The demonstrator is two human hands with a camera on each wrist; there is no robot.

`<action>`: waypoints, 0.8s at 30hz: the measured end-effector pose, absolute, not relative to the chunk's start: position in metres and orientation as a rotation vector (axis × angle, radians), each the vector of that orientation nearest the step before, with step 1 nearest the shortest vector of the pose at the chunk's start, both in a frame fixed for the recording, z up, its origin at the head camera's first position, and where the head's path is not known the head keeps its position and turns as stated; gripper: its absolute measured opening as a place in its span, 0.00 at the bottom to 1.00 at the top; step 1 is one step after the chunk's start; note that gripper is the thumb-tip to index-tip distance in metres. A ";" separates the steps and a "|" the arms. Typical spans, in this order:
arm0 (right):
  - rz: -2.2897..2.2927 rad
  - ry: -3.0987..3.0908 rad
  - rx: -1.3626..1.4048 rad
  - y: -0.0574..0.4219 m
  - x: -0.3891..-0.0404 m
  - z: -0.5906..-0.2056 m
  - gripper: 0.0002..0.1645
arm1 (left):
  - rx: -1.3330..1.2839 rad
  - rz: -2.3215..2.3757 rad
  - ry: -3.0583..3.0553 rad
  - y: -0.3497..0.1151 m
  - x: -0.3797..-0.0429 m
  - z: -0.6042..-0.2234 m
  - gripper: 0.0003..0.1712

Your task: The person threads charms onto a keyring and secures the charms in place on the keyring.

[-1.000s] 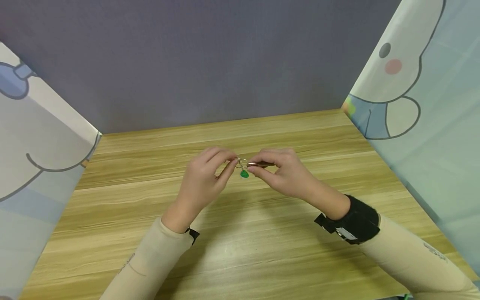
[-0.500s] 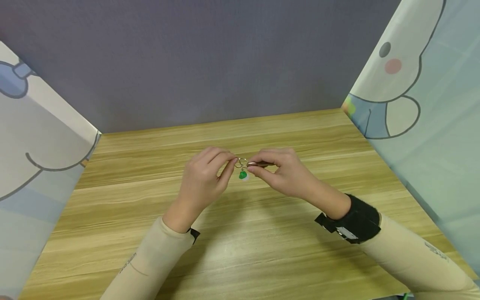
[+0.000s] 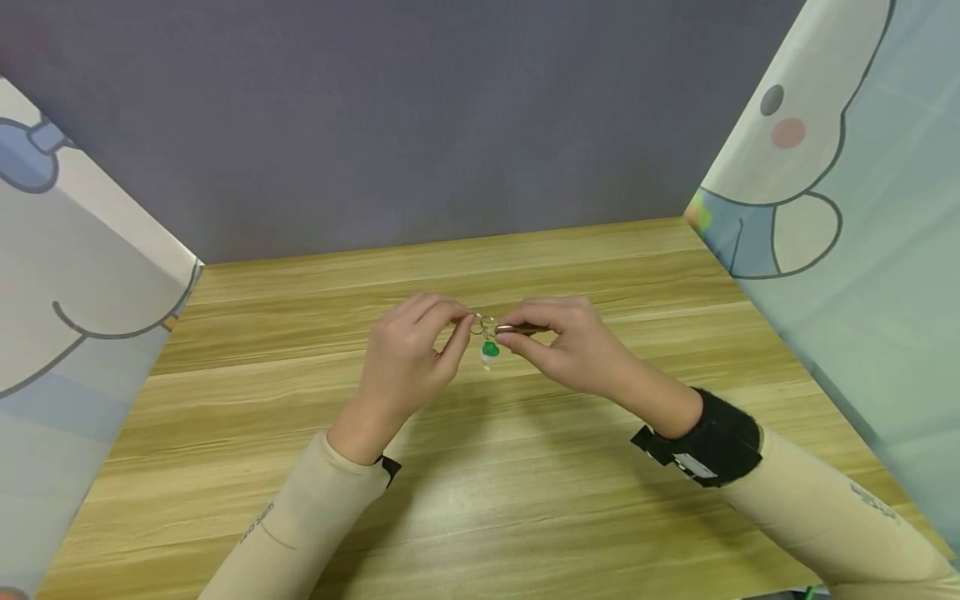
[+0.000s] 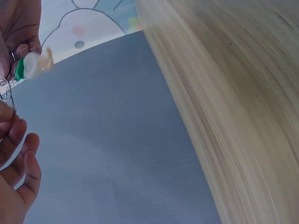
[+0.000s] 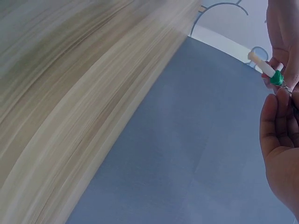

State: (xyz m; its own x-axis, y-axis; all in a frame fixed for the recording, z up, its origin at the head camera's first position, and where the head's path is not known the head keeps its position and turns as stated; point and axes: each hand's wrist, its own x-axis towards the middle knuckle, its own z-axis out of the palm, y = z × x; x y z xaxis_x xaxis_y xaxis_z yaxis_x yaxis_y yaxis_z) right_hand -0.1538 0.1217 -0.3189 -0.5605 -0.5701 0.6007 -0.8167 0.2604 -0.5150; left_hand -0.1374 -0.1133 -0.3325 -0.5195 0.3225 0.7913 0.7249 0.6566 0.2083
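Note:
Over the middle of the table, my left hand (image 3: 408, 358) pinches a thin metal key ring (image 3: 475, 324) between thumb and fingertips. A second round loop (image 3: 489, 323) overlaps it on the right. From the rings hangs a small charm (image 3: 490, 351), green on top and white below; the left wrist view shows a pale beige end on this charm (image 4: 33, 65). My right hand (image 3: 566, 342) pinches a slim, shiny reddish-brown piece (image 3: 516, 328) right beside the rings. Fingers cover much of that piece, and I cannot tell its kind. Both hands face each other, fingertips close together.
The wood-grain table (image 3: 480, 500) spreads under both hands. A grey-blue panel (image 3: 450, 125) stands along its back edge. Cartoon-printed sheets rise at the left (image 3: 90, 250) and right (image 3: 862, 333) sides. A black strap (image 3: 712, 442) wraps the right wrist.
The hanging charm has swung and turned; its white lower part shows now, where a second ago mostly green was seen. Both hands stay almost in place.

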 end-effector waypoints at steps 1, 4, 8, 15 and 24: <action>1.188 -2.241 1.279 0.122 -0.154 -0.320 0.07 | -0.804 -0.692 -2.122 -0.113 -0.138 -0.333 0.01; 1.178 -2.243 1.280 0.121 -0.154 -0.321 0.07 | -0.797 -0.709 -2.116 -0.114 -0.138 -0.333 0.02; 1.178 -2.249 1.275 0.121 -0.154 -0.322 0.07 | -0.810 -0.729 -2.119 -0.113 -0.139 -0.333 0.02; 1.167 -2.375 1.237 0.123 -0.154 -0.323 0.07 | -0.790 -1.003 -2.166 -0.113 -0.138 -0.334 0.03; 1.172 -2.483 1.178 0.119 -0.153 -0.326 0.09 | -0.715 -1.376 -2.249 -0.112 -0.137 -0.332 0.02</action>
State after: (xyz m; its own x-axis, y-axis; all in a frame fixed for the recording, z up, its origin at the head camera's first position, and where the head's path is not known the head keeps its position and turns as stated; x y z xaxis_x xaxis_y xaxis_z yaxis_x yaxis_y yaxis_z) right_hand -0.1526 0.1191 -0.3259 -0.6791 -0.5912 0.4351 -0.7116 0.3847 -0.5879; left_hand -0.1372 -0.1122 -0.3324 -0.7861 0.2122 0.5806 0.6135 0.3825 0.6909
